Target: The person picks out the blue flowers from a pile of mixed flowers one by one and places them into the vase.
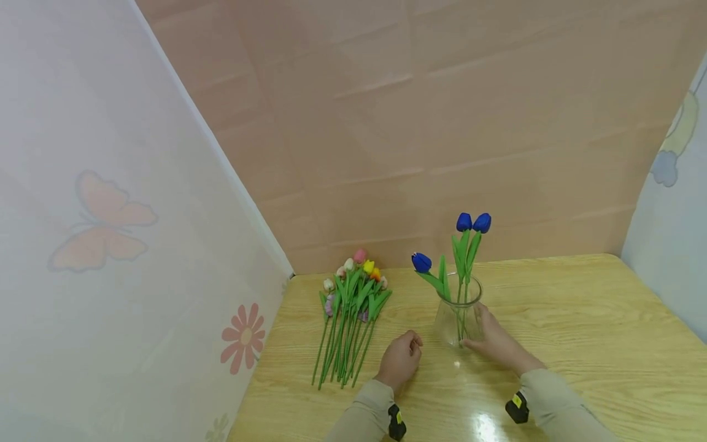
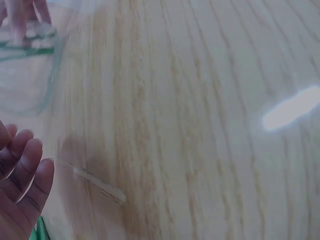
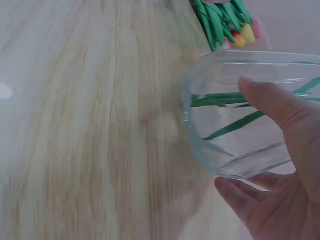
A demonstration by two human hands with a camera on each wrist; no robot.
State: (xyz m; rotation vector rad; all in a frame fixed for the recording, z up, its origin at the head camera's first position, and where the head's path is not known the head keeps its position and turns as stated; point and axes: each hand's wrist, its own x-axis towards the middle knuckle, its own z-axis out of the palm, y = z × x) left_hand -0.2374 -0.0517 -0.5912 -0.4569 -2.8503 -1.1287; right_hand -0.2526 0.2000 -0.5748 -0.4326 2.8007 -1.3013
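Observation:
A clear glass vase [image 1: 445, 322] stands on the table with three blue tulips [image 1: 464, 222] in it. Two blooms rise upright together, while the third blue tulip [image 1: 421, 263] leans out over the left rim. My right hand [image 1: 495, 339] grips the vase from its right side. The right wrist view shows the thumb [image 3: 267, 100] lying across the glass and the other fingers on its far side, with green stems [image 3: 220, 100] visible inside. My left hand [image 1: 400, 361] is just left of the vase, fingers loosely curled, holding nothing.
Several tulips [image 1: 345, 331] in pink, white, yellow, orange and purple lie bunched on the wooden table [image 1: 580, 325], left of my left hand. A brown backdrop [image 1: 442, 123] rises behind the table. A pale wall with printed shapes [image 1: 166, 276] borders the left side.

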